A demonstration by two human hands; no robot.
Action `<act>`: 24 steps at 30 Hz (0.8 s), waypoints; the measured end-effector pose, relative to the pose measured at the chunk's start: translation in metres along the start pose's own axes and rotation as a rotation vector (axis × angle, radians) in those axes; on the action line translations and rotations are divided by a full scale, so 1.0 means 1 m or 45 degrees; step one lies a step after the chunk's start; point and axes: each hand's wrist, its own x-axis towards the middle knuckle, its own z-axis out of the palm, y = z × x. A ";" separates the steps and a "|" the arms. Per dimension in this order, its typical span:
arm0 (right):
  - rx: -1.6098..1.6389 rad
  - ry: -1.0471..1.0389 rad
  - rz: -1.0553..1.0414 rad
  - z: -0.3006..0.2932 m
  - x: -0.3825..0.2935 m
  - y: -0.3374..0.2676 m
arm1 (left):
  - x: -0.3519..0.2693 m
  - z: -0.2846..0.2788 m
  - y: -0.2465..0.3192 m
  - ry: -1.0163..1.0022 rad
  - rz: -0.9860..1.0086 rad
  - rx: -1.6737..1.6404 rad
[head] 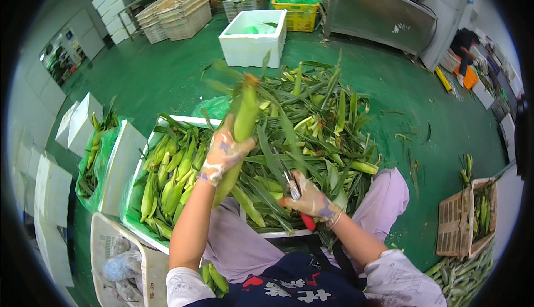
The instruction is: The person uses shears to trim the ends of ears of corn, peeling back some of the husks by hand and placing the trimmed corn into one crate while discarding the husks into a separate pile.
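A green ear of corn in its husk [247,113] is gripped around the middle by my gloved left hand [224,152]. Its top points away from me and its blades blur with motion. My gloved right hand [313,200] holds red-handled shears [294,188], with the blades pointing forward among the leaves. Before me, a heap of cut husks and leaves [308,127] spreads between and beyond my knees. Left of it, a white foam box [194,119] lined with green plastic holds several husked-in ears [175,182]. Fingers partly hide the shears' grip.
An open foam box [252,50] stands beyond the heap, near a yellow crate [298,17]. At my left are a beige crate with plastic bags [144,261] and a foam box of corn leaves [121,169]. A tan crate [454,219] lies right. Another person [463,50] sits far right.
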 end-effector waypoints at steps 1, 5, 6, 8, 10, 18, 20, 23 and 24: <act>-0.031 -0.090 0.015 -0.014 0.006 -0.011 | -0.005 0.005 0.004 -0.065 0.046 0.083; 0.094 0.010 -0.322 -0.043 0.032 0.002 | -0.024 0.023 0.036 -0.579 0.035 0.711; 0.356 -0.303 -0.215 -0.056 0.039 0.002 | -0.025 0.023 0.047 -0.616 -0.097 0.648; 0.787 -0.511 -0.006 -0.067 0.026 0.006 | -0.026 0.026 0.036 -0.600 -0.037 0.501; 1.317 -0.415 0.232 -0.059 -0.001 0.000 | -0.023 0.020 0.022 -0.566 0.067 0.372; 1.143 -0.755 0.044 -0.040 -0.051 0.009 | -0.048 0.034 0.011 -0.563 -0.462 -0.992; 1.089 -0.781 0.072 -0.041 -0.046 -0.004 | -0.053 0.043 0.006 -0.702 -0.411 -1.004; 1.130 -0.716 -0.045 -0.042 -0.032 -0.022 | -0.061 0.057 -0.003 -0.656 -0.175 -0.891; 1.200 -0.545 0.115 -0.055 -0.039 -0.046 | -0.064 0.057 -0.001 -0.598 -0.291 -0.986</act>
